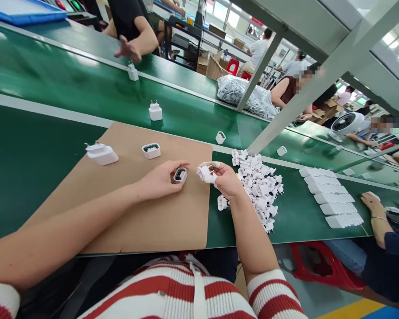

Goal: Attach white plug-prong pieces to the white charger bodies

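My left hand (162, 179) is closed around a small white charger housing (180, 175) with its dark open side up, over a brown cardboard mat (146, 221). My right hand (224, 177) pinches a white plug insert (206, 173) a few centimetres to the right of the housing. A heap of white plug inserts (257, 188) lies just right of my right hand, with one loose insert (221, 203) by my wrist. On the mat farther left sit another open housing (151, 150) and a finished white charger (101, 153) lying on its side.
White chargers (155, 110) and housings (220, 137) ride the green conveyor belt (69, 84) behind the mat. Rows of white chargers (332, 197) lie at right beside a co-worker's hand (372, 204). Another person's hand (128, 48) reaches over the far belt. A grey frame post (286, 115) slants across.
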